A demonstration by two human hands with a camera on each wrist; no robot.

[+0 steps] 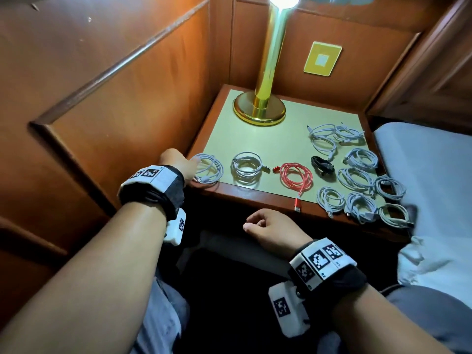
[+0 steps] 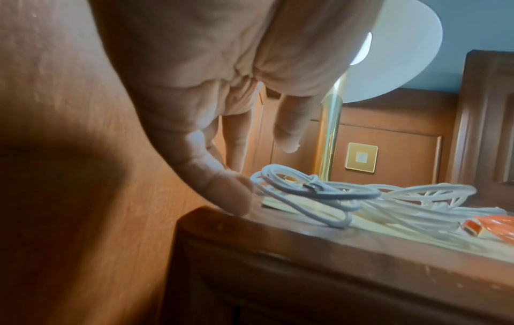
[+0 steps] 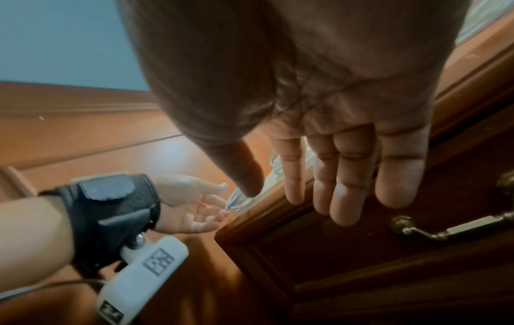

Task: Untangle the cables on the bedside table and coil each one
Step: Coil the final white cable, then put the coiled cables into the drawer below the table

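On the bedside table (image 1: 258,141) a front row holds two white coils (image 1: 209,169) (image 1: 246,166), a red coil (image 1: 296,176) and a small black cable (image 1: 322,166). Several white coils (image 1: 357,190) crowd the right front, and a looser white bundle (image 1: 332,136) lies behind them. My left hand (image 1: 192,164) is at the left front corner, with straight fingertips (image 2: 239,198) touching the leftmost white coil (image 2: 306,191). My right hand (image 1: 255,223) hangs below the table's front edge, its fingers (image 3: 342,176) relaxed and holding nothing.
A brass lamp (image 1: 259,111) stands at the back of the table. Wood panelling closes in the left side and the back. A bed (image 1: 429,175) borders the right edge. The drawer front below carries a brass handle (image 3: 445,228). The red cable's plug (image 1: 297,207) overhangs the front edge.
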